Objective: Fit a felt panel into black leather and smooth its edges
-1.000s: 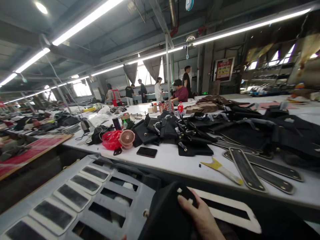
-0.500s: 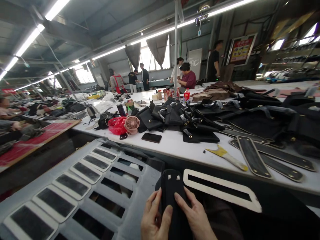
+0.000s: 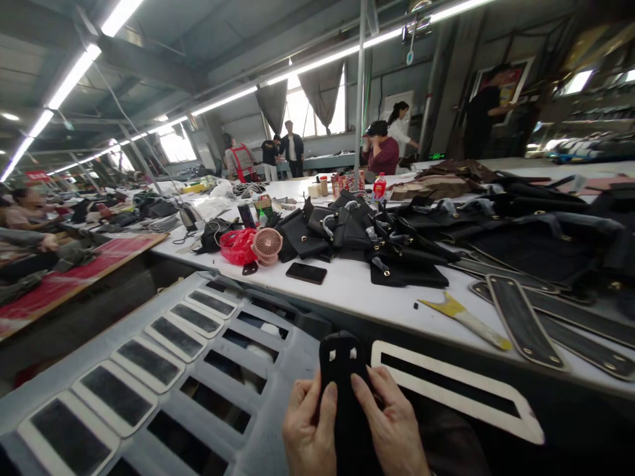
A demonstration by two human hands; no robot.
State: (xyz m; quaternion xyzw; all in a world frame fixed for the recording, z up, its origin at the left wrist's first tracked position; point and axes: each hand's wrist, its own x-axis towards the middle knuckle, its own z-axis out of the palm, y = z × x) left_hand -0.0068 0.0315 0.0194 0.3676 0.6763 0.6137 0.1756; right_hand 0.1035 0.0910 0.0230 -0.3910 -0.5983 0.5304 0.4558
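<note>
A long black piece with a rounded end [image 3: 342, 377], bearing two small white patches near its tip, stands between my hands. My left hand [image 3: 312, 423] grips its left edge, thumb on the front face. My right hand [image 3: 391, 420] grips the opposite edge, its thumb also pressed on the front. The lower part of the piece runs out of view at the bottom. Just right of my hands lies a cream frame-shaped strip [image 3: 446, 390] with a long slot, on dark material. Left of them, a grey slotted sheet [image 3: 268, 416] carries a row of white-bordered dark panels [image 3: 119, 396].
On the white table [image 3: 342, 307] lie a phone [image 3: 306, 273], a pink fan [image 3: 268, 246], a red plastic bag [image 3: 238, 246], a yellow scraper-like tool [image 3: 466, 320], black straps with pale edging [image 3: 526, 320] and a heap of black bag pieces [image 3: 357, 231]. Several people stand or sit farther back.
Both hands keep hold of the black piece, whose top has tipped slightly and risen a little. The thumbs have shifted up along its face. The whole view has moved slightly.
</note>
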